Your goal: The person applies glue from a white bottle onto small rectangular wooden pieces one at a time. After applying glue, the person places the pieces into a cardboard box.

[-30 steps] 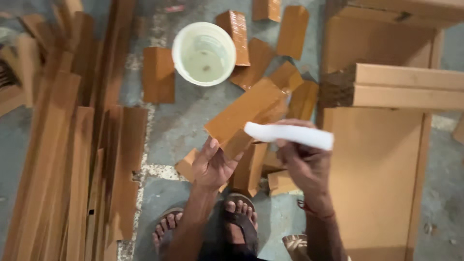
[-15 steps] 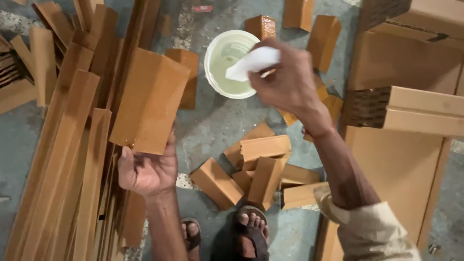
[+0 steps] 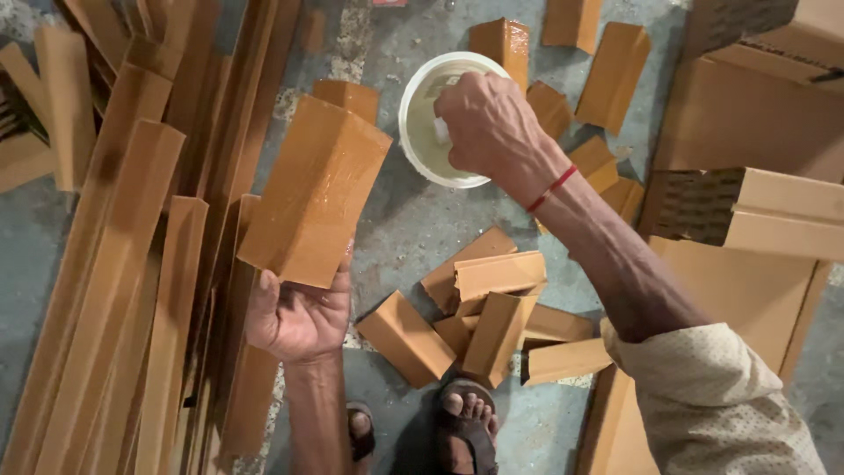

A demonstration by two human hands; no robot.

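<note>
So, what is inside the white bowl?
The white bowl holds a pale liquid. The right hand covers part of it, dipping something white; the bottom under the hand is hidden.

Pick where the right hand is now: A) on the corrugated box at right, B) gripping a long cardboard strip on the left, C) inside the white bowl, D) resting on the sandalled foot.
C: the right hand reaches down into the white bowl, while the left hand holds up a folded cardboard piece.

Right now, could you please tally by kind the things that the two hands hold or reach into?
Folded brown cardboard piece: 1, in the left hand
White bowl: 1, under the right hand
White object: 1, gripped, mostly hidden
Total: 3
</note>
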